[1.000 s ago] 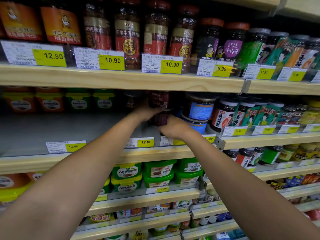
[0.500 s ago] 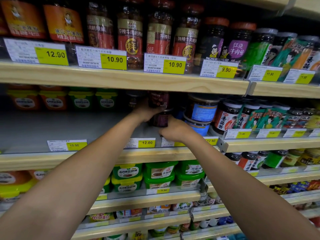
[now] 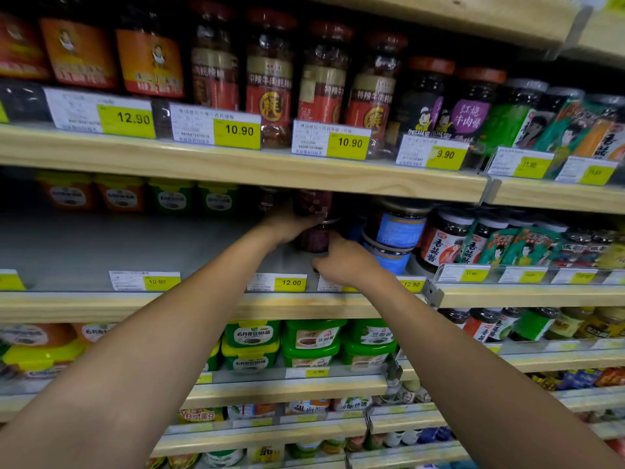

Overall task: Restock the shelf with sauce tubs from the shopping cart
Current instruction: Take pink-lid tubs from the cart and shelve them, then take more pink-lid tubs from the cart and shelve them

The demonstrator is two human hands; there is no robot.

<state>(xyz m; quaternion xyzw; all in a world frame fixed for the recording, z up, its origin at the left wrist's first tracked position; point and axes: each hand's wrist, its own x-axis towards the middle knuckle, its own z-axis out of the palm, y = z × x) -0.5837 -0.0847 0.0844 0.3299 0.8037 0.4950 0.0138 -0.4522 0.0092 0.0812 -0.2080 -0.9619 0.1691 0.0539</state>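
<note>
The right hand [image 3: 345, 262] grips the lower dark maroon round sauce tub [image 3: 316, 239] from its front right. A second matching tub [image 3: 313, 202] sits stacked on it, just above both hands. The left hand [image 3: 289, 225] touches the stack's left side; its finger closure cannot be determined. Blue-labelled round jars [image 3: 395, 231] stand just right of the right hand, on the grey metal shelf [image 3: 135, 245].
</note>
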